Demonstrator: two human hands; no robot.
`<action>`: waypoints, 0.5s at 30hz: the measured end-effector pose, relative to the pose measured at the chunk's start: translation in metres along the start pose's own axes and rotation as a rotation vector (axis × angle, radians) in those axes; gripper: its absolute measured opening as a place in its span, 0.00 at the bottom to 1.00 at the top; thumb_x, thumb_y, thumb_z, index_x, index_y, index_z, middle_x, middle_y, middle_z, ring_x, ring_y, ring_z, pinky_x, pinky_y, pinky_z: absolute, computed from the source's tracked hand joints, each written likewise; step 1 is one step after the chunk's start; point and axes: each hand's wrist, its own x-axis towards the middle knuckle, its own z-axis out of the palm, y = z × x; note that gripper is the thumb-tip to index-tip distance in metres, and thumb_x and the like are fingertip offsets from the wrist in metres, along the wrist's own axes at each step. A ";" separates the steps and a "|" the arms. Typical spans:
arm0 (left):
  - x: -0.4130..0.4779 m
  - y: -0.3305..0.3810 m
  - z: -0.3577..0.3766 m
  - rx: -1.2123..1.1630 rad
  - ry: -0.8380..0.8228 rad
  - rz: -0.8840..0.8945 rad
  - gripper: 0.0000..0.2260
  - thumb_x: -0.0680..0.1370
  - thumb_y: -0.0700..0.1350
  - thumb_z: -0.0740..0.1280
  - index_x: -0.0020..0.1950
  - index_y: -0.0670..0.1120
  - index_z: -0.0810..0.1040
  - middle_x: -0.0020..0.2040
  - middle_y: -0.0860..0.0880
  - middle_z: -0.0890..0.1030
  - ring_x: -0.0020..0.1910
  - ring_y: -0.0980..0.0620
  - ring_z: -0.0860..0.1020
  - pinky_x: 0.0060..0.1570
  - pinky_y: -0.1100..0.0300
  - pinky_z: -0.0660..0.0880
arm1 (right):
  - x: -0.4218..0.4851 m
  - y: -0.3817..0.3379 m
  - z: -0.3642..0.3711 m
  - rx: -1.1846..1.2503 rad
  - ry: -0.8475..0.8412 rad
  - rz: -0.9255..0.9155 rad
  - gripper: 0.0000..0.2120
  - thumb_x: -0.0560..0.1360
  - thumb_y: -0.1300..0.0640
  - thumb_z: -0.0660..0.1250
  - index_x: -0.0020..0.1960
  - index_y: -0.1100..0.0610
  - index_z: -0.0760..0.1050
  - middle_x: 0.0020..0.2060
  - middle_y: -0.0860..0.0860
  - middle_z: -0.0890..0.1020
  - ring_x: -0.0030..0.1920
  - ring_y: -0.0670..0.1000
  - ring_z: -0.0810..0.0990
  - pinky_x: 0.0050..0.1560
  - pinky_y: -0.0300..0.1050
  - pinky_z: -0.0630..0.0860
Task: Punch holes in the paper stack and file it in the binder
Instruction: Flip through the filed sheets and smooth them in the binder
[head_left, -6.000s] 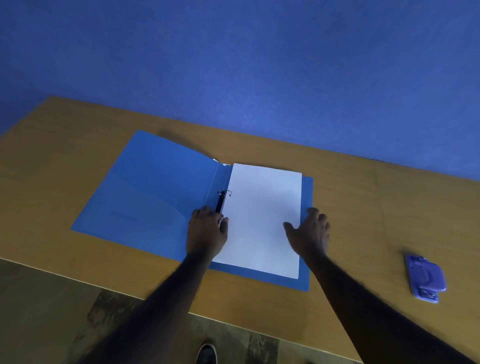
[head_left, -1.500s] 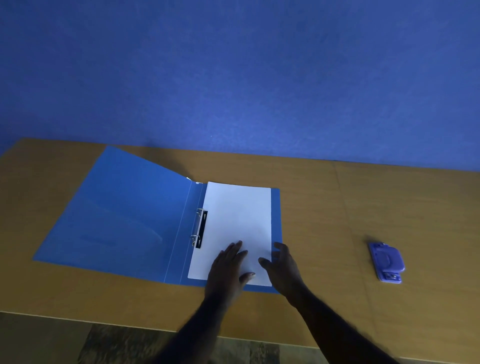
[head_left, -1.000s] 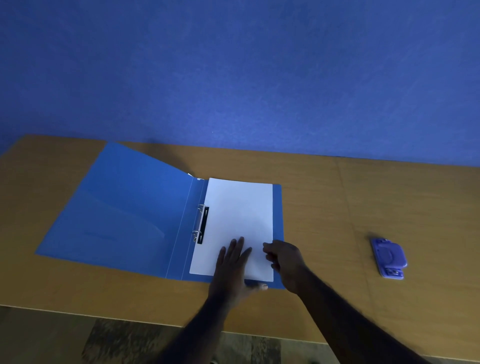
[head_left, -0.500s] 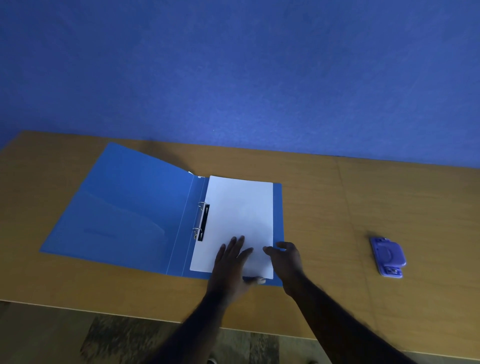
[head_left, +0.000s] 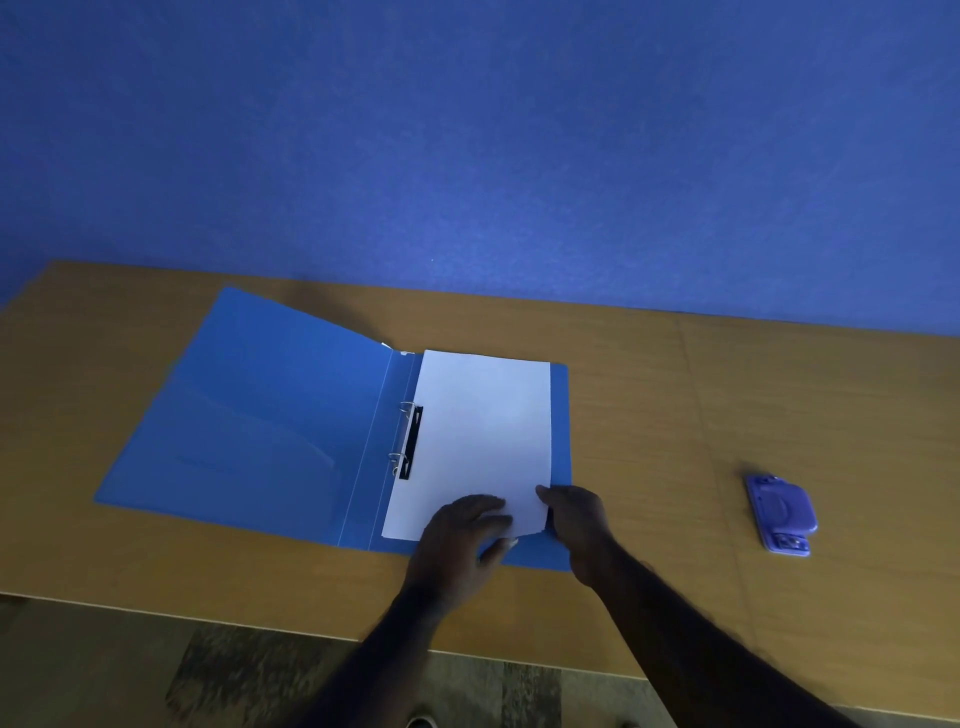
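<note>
We see a dim scene under a blue cast. The paper (head_left: 483, 431) just beyond the fingers (head_left: 480, 508) is the brightest patch. Far beyond them to the left, the binder cover (head_left: 270, 395) shadows the table (head_left: 727, 389). Behind the fingers, the forearms (head_left: 675, 629) smear dark and soft.

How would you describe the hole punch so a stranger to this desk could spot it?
Find the wooden table against the blue wall. Right of the open blue binder, alone on bare wood, lies the hole punch. It is small, purple and rounded, unlike the flat binder and white paper.
</note>
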 end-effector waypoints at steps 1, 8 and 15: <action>0.000 0.003 -0.003 0.012 0.018 0.020 0.11 0.75 0.52 0.69 0.52 0.48 0.84 0.54 0.51 0.83 0.54 0.54 0.80 0.54 0.62 0.77 | 0.001 0.001 0.001 -0.001 0.001 0.011 0.11 0.78 0.59 0.66 0.37 0.60 0.75 0.35 0.55 0.77 0.36 0.53 0.72 0.37 0.46 0.67; 0.007 0.012 -0.004 -0.162 0.040 -0.234 0.09 0.73 0.52 0.71 0.38 0.49 0.82 0.38 0.55 0.80 0.38 0.60 0.77 0.37 0.70 0.72 | 0.006 0.003 0.003 0.022 0.014 0.022 0.16 0.77 0.47 0.66 0.41 0.60 0.75 0.36 0.58 0.76 0.38 0.55 0.72 0.39 0.50 0.69; 0.013 0.010 -0.011 -0.425 0.067 -0.453 0.16 0.75 0.51 0.71 0.29 0.54 0.72 0.26 0.57 0.72 0.28 0.59 0.73 0.32 0.70 0.65 | 0.013 0.006 0.003 0.106 0.004 0.114 0.27 0.76 0.35 0.61 0.53 0.58 0.80 0.50 0.63 0.83 0.50 0.59 0.82 0.46 0.51 0.75</action>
